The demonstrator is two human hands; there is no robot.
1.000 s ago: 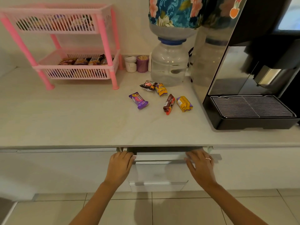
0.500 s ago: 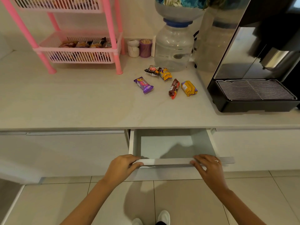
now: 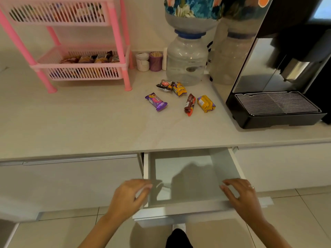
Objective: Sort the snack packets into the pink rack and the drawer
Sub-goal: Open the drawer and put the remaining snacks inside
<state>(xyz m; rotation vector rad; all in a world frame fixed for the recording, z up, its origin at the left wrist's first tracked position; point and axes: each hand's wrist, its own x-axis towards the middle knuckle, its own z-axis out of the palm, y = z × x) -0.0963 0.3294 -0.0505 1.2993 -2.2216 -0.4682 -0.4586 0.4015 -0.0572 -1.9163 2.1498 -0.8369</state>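
Note:
Several snack packets lie on the white counter: a purple one (image 3: 156, 102), a black and red one (image 3: 164, 85), a yellow one (image 3: 179, 88), a brown and red one (image 3: 189, 104) and another yellow one (image 3: 206, 103). The pink rack (image 3: 123, 56) stands at the back left with packets on both shelves. Below the counter, the drawer (image 3: 179, 211) is pulled out and nothing shows inside it. My left hand (image 3: 129, 197) hovers over its left front corner, fingers loosely curled and holding nothing. Just above the right end of the drawer front is my right hand (image 3: 240, 196), fingers spread.
A black coffee machine (image 3: 275, 108) fills the counter's right side. A clear water bottle (image 3: 187, 59) stands behind the packets, with a white jar (image 3: 142, 61) and a purple cup (image 3: 155, 61) beside it. Closed drawer fronts flank the open one. The floor below is tiled.
The drawer went from barely open to pulled well out. Both hands, which gripped its front edge, have come off it and now sit just above it.

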